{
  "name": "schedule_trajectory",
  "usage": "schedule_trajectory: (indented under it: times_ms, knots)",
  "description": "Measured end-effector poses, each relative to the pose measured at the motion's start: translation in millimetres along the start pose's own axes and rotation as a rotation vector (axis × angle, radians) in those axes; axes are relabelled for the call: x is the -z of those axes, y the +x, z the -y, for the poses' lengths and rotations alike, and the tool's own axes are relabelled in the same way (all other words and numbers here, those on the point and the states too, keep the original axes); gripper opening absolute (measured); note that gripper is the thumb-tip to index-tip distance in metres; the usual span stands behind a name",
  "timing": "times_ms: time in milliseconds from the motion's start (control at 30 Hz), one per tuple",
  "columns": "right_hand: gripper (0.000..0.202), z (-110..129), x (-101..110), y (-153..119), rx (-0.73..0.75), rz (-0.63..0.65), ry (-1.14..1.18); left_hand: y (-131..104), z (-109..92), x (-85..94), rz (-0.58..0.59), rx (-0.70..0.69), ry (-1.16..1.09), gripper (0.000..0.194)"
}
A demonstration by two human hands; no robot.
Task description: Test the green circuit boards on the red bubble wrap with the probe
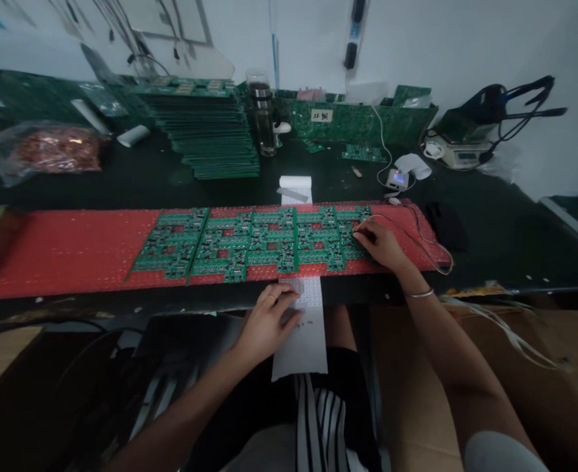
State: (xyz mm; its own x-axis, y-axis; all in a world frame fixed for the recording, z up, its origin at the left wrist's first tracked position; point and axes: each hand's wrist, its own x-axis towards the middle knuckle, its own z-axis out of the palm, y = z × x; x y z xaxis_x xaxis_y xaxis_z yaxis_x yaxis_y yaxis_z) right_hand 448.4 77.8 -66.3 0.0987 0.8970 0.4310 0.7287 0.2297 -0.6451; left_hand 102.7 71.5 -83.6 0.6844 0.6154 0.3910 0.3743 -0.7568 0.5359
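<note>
A row of green circuit boards (pixel 271 241) lies on a red bubble-wrap sheet (pixel 86 246). At the right end of the row, my right hand (pixel 380 244) is closed in a pinch on the end of a thin cable (pixel 419 231), its fingertips against the last board. What the cable tip touches is hidden by the fingers. My left hand (pixel 271 321) is over a white label strip (pixel 301 347) that hangs off the table's front edge; thumb and fingers are apart, touching or just above the paper, with nothing visible between them.
Behind the sheet stand a tall stack of circuit boards (pixel 210 131), a glass bottle (pixel 264 118) and a bag of copper-coloured parts (pixel 60 149). A small lit-screen device (pixel 397 179) joins the cable. A black object (pixel 446 225) lies right, a scale (pixel 466 156) further back.
</note>
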Motion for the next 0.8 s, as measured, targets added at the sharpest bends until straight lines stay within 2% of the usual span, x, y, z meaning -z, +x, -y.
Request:
schedule_trajectory:
  times_ms: [267,367,567,800]
  knots:
    - [0.025,1,-3,-2,0.016,-0.018,0.011,6,-9,-16.3,-0.017,-0.045,0.162,0.014]
    - [0.026,2,-3,-3,0.01,-0.029,0.002,7,-11,-18.0,-0.025,-0.049,0.126,0.015]
    - [0.026,4,-3,-4,0.012,-0.04,0.01,8,-14,-17.7,-0.091,0.036,-0.013,0.011]
    - [0.024,3,-4,-4,0.016,-0.047,-0.006,10,-19,-19.6,-0.107,0.053,-0.027,0.013]
